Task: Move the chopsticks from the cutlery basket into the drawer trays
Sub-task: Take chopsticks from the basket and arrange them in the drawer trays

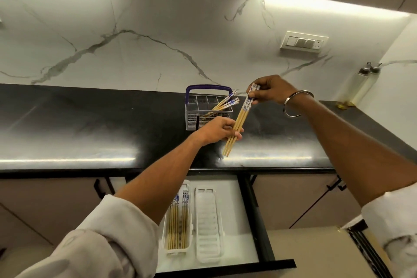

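A bundle of wooden chopsticks with blue-and-white tops is held above the black countertop by both hands. My right hand pinches the patterned tops; my left hand grips the bundle near its thin ends. Just behind, the grey cutlery basket with a purple handle holds several more chopsticks leaning right. Below, in the open drawer, the left white tray has several chopsticks lying in it. The right white tray holds none.
The open drawer juts toward me below the countertop edge. Two clear bottles stand at the back right by the wall. A switch plate is on the marble backsplash.
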